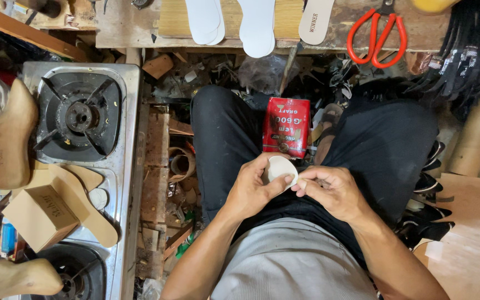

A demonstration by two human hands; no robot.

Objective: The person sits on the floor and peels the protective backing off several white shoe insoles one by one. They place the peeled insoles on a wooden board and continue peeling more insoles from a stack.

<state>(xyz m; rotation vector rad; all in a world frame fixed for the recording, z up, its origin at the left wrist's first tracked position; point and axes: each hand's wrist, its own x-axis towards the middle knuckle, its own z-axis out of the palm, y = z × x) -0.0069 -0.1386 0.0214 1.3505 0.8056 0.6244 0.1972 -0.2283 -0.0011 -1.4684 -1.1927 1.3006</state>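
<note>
Over my lap, both hands meet on a small white insole piece. My left hand cups it from the left, thumb pressed across its lower edge. My right hand pinches its right edge with the fingertips. I sit in black trousers and a grey shirt. A red rectangular tin can stands on the floor between my knees, just beyond the hands.
A steel two-burner gas stove sits at left with tan sole cutouts and a cardboard box on it. Wooden shoe lasts lie beside it. The wooden bench ahead holds white insoles and red-handled scissors. Black straps hang right.
</note>
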